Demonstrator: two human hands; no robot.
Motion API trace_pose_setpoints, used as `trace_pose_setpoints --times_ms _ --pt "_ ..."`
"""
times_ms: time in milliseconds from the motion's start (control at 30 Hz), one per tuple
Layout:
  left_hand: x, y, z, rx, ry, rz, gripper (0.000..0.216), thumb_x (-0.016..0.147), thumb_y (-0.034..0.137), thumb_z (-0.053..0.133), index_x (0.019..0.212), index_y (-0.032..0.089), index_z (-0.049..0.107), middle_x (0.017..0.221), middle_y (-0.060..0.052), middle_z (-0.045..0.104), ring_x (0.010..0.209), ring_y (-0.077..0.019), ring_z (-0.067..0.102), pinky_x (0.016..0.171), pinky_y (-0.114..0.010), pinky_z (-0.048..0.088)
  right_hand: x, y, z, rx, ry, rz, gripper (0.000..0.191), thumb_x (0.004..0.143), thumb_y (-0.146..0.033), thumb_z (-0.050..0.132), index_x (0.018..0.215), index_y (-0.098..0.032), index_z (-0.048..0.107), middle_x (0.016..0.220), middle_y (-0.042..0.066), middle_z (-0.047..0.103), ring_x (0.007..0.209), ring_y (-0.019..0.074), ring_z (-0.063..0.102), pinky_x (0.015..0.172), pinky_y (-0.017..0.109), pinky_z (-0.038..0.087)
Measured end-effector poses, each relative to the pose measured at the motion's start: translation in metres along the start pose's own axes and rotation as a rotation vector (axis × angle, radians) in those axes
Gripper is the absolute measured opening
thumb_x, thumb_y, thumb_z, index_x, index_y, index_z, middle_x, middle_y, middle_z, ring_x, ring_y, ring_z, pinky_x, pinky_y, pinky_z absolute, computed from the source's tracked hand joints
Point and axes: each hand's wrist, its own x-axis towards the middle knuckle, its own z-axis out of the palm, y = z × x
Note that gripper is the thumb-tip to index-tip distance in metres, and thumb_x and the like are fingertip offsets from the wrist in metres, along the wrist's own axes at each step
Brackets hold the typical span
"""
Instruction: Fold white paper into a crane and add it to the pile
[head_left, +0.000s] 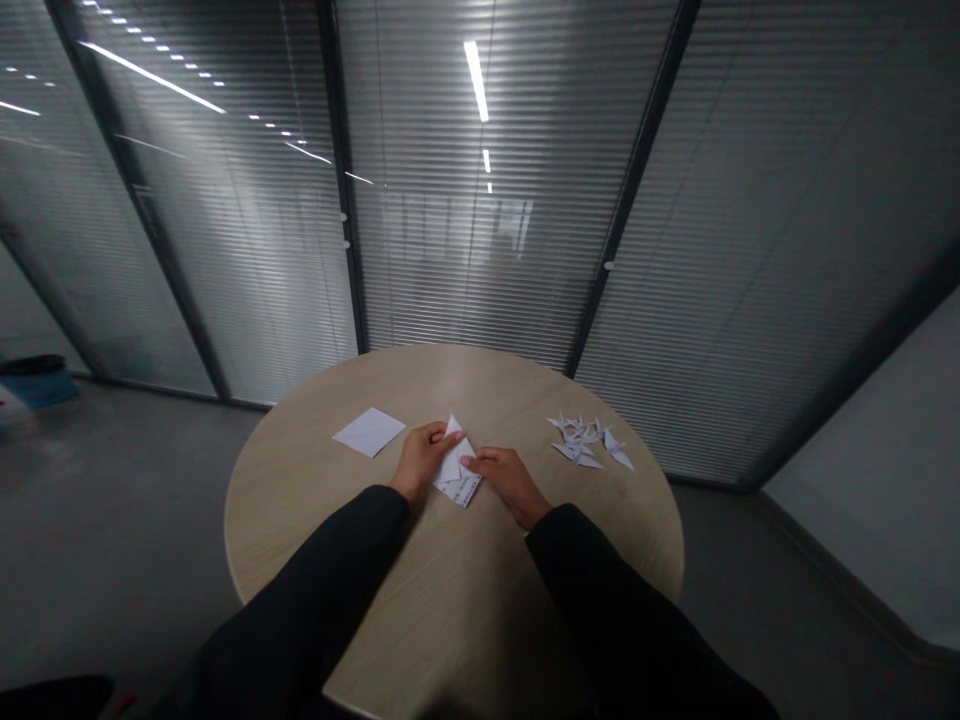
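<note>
while between hands (424, 458), folded paper (453, 468), tip away

A round wooden table (480, 600) has a flat white paper square (369, 432), a folded paper (457, 478) near the middle — and a little pile of paper cranes (589, 441).

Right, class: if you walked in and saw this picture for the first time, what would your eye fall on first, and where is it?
The eye goes first to the middle of the pale round wooden table, where the left hand and right hand meet on a folded white paper. To their right lies a cluster of small white origami cranes; to their left, a flat white paper square.
</note>
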Motion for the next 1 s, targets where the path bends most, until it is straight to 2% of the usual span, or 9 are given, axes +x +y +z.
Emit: trace_pose_setpoints --times_ms 167,333,533,800,1000 --pt "0.004 -0.006 -0.001 0.088 0.012 0.044 0.039 0.063 0.049 0.071 0.072 0.011 0.066 0.058 -0.003 0.061 0.046 -0.0113 0.051 0.042 -0.021 0.031 -0.001 -0.002 0.001 -0.034 -0.094 0.004 0.04 0.063 -0.05 0.072 0.074 -0.012 0.072 0.069 0.004 0.07 0.065 0.0172 0.061 0.063 0.028 0.042" --pt "-0.001 -0.001 0.003 0.101 0.001 0.054 0.038 0.063 0.048 0.072 0.071 0.011 0.068 0.059 -0.004 0.063 0.048 -0.0122 0.053 0.043 -0.021 0.033 0.001 0.003 0.002 -0.029 -0.08 0.026 0.042 0.058 -0.049 0.076 0.074 -0.011 0.072 0.07 0.005 0.07 0.064 0.0194 0.063 0.061 0.029 0.045" --pt "-0.009 0.014 0.009 -0.1 0.061 0.033 0.037 0.059 0.046 0.076 0.073 0.012 0.069 0.073 -0.01 0.071 0.06 -0.0171 0.063 0.055 -0.026 0.046 -0.001 0.005 0.004 -0.016 -0.117 0.061 0.042 0.056 -0.047 0.078 0.076 -0.011 0.072 0.071 0.006 0.071 0.065 0.0193 0.064 0.063 0.029 0.046" --pt "-0.01 0.015 0.01 -0.22 0.122 -0.017 0.035 0.057 0.042 0.08 0.067 0.012 0.065 0.069 -0.01 0.071 0.057 -0.0172 0.064 0.055 -0.027 0.049 -0.002 0.002 0.004 -0.039 -0.151 0.049 0.04 0.057 -0.047 0.078 0.074 -0.011 0.072 0.069 0.006 0.071 0.061 0.0177 0.064 0.061 0.028 0.044" --pt "-0.011 0.016 0.01 -0.238 0.147 -0.031 0.037 0.055 0.043 0.081 0.064 0.013 0.062 0.065 -0.008 0.07 0.057 -0.0177 0.065 0.055 -0.028 0.049 -0.002 0.002 0.004 -0.039 -0.192 0.062 0.041 0.058 -0.046 0.078 0.08 -0.011 0.073 0.073 0.007 0.072 0.066 0.0194 0.065 0.063 0.029 0.046"
